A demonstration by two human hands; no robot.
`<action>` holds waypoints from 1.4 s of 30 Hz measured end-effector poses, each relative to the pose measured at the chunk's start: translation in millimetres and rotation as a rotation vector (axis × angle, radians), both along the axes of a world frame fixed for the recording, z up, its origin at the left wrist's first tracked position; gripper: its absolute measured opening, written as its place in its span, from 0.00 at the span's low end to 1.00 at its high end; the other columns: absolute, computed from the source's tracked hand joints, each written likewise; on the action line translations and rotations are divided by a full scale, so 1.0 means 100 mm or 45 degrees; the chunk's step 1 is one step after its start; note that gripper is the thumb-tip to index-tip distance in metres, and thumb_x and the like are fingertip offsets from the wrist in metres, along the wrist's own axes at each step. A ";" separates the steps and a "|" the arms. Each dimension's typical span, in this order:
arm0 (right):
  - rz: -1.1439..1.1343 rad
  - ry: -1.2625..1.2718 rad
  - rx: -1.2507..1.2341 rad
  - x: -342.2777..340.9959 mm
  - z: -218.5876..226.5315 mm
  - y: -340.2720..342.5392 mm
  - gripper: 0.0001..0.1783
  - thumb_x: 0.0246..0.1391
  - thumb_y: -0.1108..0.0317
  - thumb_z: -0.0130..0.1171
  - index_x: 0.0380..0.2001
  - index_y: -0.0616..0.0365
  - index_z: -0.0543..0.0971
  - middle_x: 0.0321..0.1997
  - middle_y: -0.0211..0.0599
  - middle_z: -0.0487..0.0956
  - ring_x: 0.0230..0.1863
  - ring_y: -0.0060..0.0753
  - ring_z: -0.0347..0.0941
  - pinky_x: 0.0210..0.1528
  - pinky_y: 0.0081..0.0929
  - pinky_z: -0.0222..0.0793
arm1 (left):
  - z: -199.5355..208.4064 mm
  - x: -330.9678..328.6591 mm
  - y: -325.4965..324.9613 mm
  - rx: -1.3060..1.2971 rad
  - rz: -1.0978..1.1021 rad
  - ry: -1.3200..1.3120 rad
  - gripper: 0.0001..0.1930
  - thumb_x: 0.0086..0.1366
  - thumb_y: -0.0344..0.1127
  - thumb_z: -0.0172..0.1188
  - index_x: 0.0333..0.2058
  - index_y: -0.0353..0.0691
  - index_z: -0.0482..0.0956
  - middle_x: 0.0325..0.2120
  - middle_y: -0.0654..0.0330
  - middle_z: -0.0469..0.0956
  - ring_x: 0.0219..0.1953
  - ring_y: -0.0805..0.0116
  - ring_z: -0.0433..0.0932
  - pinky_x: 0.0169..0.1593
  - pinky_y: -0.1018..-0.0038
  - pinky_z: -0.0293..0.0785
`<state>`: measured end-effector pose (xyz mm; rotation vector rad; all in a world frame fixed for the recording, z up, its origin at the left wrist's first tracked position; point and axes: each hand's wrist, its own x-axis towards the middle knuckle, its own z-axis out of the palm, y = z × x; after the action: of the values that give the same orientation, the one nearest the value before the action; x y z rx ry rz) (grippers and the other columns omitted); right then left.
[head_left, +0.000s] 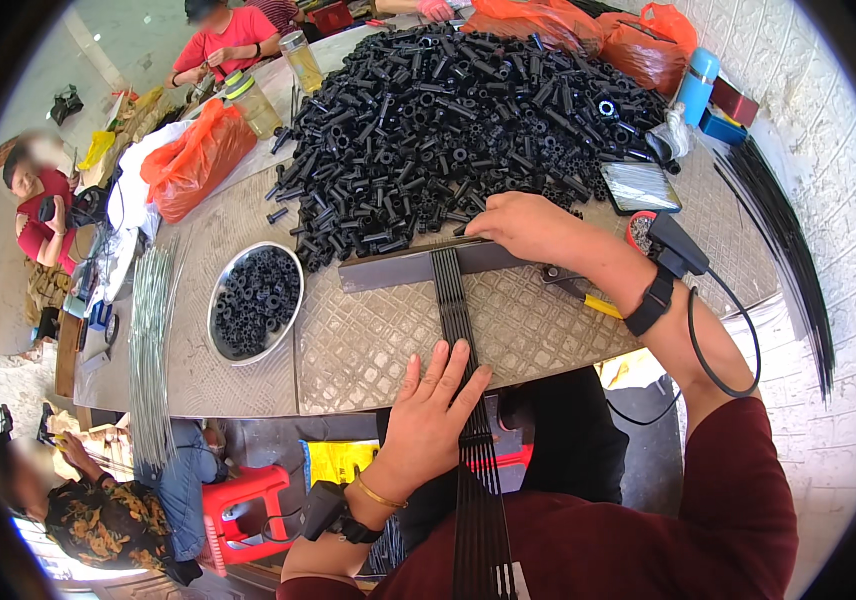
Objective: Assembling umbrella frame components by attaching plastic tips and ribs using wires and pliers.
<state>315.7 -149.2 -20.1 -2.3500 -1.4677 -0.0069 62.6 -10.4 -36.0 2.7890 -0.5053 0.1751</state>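
Pressing flat on a bundle of thin black rods (453,300), the left hand (428,415) is lying with its fingers (438,365) spread open and released, gripping nothing. The rods are running from under those fingers away across the table (368,340) and back toward the person's lap. At the rods' far end, just beyond the left fingertips, a dark metal bar (398,268) is lying crosswise. The right hand (528,225) is resting at the bar's right end, its fingers (483,228) curled at the edge of a big heap of black plastic tubes (448,120); whether they are pinching a piece cannot be told. Left of the left fingers, a steel bowl (223,345) is holding black rings.
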 end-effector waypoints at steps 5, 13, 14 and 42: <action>0.006 0.047 -0.035 0.03 0.01 0.09 0.11 0.54 0.65 0.50 0.37 0.48 0.80 0.33 0.38 0.74 0.40 0.43 0.71 0.44 0.35 0.67 | 0.01 0.00 -0.01 -0.020 0.001 0.004 0.36 0.44 0.33 0.62 0.56 0.43 0.65 0.61 0.47 0.55 0.64 0.48 0.50 0.63 0.51 0.46; 0.077 0.100 -0.042 0.08 -0.04 0.22 0.11 0.54 0.66 0.51 0.38 0.51 0.79 0.37 0.39 0.76 0.41 0.44 0.72 0.45 0.35 0.67 | 0.00 0.00 0.00 -0.058 -0.005 -0.022 0.35 0.45 0.34 0.61 0.55 0.42 0.65 0.60 0.46 0.56 0.63 0.47 0.53 0.62 0.50 0.48; 0.064 0.177 0.031 0.10 -0.07 0.23 0.10 0.53 0.66 0.51 0.38 0.53 0.78 0.37 0.39 0.77 0.40 0.44 0.72 0.45 0.36 0.67 | 0.00 0.01 -0.01 -0.058 -0.010 -0.025 0.35 0.45 0.34 0.61 0.55 0.42 0.65 0.60 0.46 0.56 0.63 0.47 0.53 0.62 0.50 0.48; 0.813 0.515 0.008 -1.75 0.72 -0.41 0.38 0.40 0.50 0.65 0.54 0.56 0.67 0.43 0.47 0.70 0.45 0.47 0.69 0.44 0.37 0.66 | -0.08 0.08 0.05 0.046 -0.011 -0.230 0.27 0.51 0.45 0.55 0.51 0.42 0.69 0.58 0.44 0.59 0.62 0.46 0.56 0.61 0.51 0.50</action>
<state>140.8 -190.4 52.0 -1.6439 -1.8988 0.5862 70.7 -5.2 -43.5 2.8205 -0.5685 0.4226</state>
